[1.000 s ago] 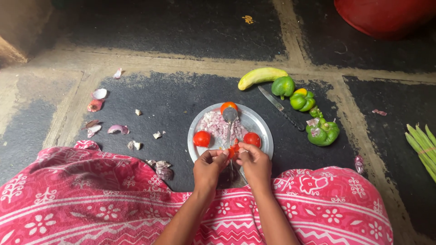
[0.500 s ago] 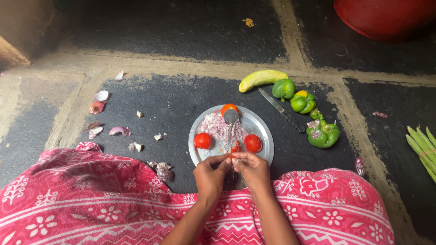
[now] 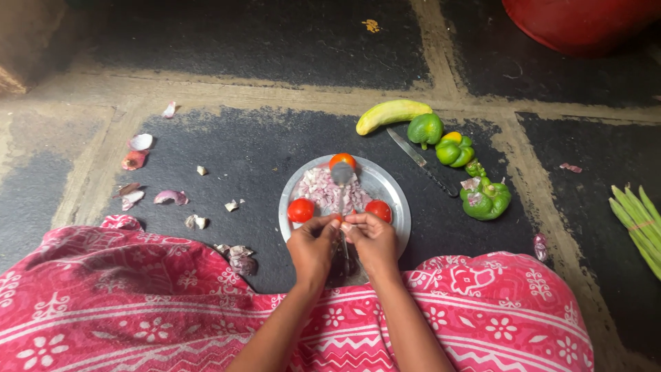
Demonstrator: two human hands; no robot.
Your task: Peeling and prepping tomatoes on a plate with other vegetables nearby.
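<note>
Both hands meet over the near rim of a round steel plate (image 3: 398, 207) on the floor. Left hand (image 3: 312, 249) & right hand (image 3: 372, 240): fingertips pressed together from either side, pinching a small red tomato piece (image 3: 337, 218) against an upright blade (image 3: 342, 207) that rises betw. them; only a sliver of the piece shows. Blade's rounded tip reaches up over the plate's middle.

On the plate: heap of chopped pinkish onion (image 3: 320, 189) in the centre, one whole tomato (image 3: 342, 161) at the far rim, one (image 3: 300, 210) at the left edge just beside the left hand, one (image 3: 379, 210) at the right edge just beside the right hand.

Floor is dark stone slabs w/ pale joints. Right of plate: knife (image 3: 420, 161) lying at a slant, then green capsicums (image 3: 451, 148) in a loose group, a cut one (image 3: 486, 198) nearest the plate. Yellow-green banana-shaped fruit (image 3: 391, 114) lies beyond them, touching one capsicum. Green beans bundle (image 3: 637, 219) at far right edge of the floor. Onion peels (image 3: 169, 198) scattered over the floor left of plate. Red vessel (image 3: 585, 24) at top right corner. Pink-and-white patterned cloth (image 3: 138, 303) covers the person's lap, near edge.
</note>
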